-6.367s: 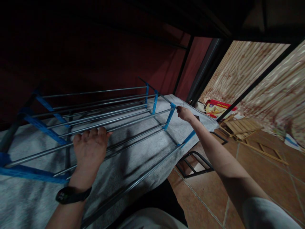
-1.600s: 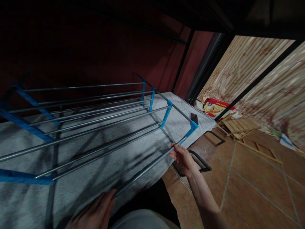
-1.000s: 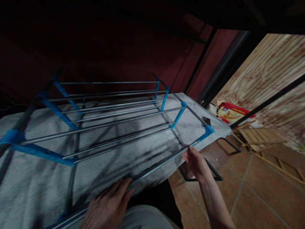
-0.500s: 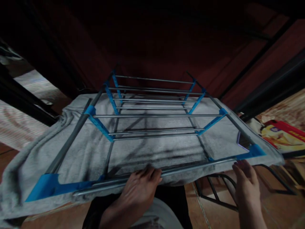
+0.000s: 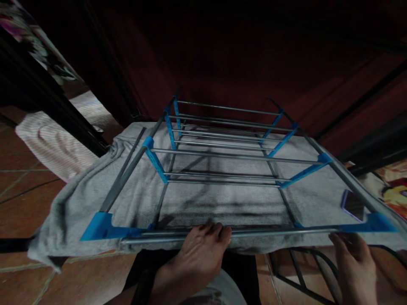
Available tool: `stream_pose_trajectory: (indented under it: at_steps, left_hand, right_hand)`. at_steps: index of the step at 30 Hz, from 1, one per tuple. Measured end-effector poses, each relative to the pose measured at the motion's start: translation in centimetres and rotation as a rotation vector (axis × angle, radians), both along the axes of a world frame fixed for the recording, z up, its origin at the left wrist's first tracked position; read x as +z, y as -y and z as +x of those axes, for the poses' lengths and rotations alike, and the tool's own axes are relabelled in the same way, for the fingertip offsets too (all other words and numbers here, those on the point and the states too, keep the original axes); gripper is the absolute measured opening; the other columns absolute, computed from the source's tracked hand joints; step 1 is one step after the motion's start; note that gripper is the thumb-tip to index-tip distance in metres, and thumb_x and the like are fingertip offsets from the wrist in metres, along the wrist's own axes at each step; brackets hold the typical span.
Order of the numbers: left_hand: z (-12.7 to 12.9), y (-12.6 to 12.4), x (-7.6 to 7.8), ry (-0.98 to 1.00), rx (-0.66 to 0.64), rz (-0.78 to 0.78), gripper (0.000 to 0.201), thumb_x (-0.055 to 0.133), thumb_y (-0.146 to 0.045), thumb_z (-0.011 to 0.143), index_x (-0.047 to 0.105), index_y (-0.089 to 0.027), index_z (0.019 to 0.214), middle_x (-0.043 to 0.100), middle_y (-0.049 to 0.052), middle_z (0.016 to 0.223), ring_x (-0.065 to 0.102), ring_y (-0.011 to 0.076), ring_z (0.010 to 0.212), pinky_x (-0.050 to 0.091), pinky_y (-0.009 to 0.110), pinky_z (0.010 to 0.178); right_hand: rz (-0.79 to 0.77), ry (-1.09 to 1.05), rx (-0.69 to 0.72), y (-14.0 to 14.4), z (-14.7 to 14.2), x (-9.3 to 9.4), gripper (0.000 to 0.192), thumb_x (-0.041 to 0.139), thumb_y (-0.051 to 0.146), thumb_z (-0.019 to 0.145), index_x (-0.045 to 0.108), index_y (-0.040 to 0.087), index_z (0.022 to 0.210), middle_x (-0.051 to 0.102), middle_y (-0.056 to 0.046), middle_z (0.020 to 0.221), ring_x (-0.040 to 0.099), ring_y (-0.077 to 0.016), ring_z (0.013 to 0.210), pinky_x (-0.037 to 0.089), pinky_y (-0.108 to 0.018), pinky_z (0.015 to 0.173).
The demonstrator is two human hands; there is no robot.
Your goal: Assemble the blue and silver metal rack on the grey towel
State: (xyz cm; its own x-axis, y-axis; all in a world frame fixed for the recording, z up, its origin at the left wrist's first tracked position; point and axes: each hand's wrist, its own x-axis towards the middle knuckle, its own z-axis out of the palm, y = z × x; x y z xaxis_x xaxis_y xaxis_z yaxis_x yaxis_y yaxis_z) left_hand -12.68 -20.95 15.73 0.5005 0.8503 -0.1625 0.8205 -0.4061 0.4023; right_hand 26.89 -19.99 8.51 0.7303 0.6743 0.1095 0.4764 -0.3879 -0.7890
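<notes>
Steel-tube rack (image 5: 222,156) w/ blue joints lies on grey towel (image 5: 79,199). Left hand (image 5: 200,250) fingers curled over rack's near bar; right hand (image 5: 356,262) fingers loose, just below near-right corner. Best grip both ends evenly, keep rack level.

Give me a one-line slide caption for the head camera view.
Left hand grips the near rail of a blue-jointed metal rack lying on a grey towel; right hand beside it.

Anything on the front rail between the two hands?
No. In the head view the front rail runs bare from the left hand to the right hand; only grey towel behind it.
</notes>
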Motion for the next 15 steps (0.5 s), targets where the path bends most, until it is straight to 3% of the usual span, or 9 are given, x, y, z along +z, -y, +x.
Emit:
stream_pose_trajectory:
  at_steps: [5, 15]
  left_hand:
    - [0.1, 0.0, 0.3, -0.02, -0.011, 0.012, 0.027, 0.039, -0.018, 0.098, 0.059, -0.022, 0.116, 0.068, 0.005, 0.106, 0.064, 0.0209, 0.092, 0.047, 0.033, 0.079]
    - [0.2, 0.2, 0.3, -0.022, -0.001, 0.041, 0.031, 0.037, -0.016, 0.097, 0.058, -0.024, 0.118, 0.068, 0.005, 0.107, 0.065, 0.0222, 0.095, 0.047, 0.035, 0.079]
  right_hand:
    - [0.005, 0.003, 0.02, -0.1, -0.2, 0.2, 0.055, 0.067, 0.056, 0.071, 0.064, 0.021, 0.113, 0.068, -0.011, 0.107, 0.063, -0.0333, 0.098, 0.046, -0.05, 0.091]
    - [0.107, -0.074, 0.085, -0.6, 0.8, -1.7, 0.068, 0.071, 0.056, 0.07, 0.06, 0.017, 0.124, 0.067, -0.014, 0.119, 0.062, -0.0343, 0.112, 0.047, -0.05, 0.096]
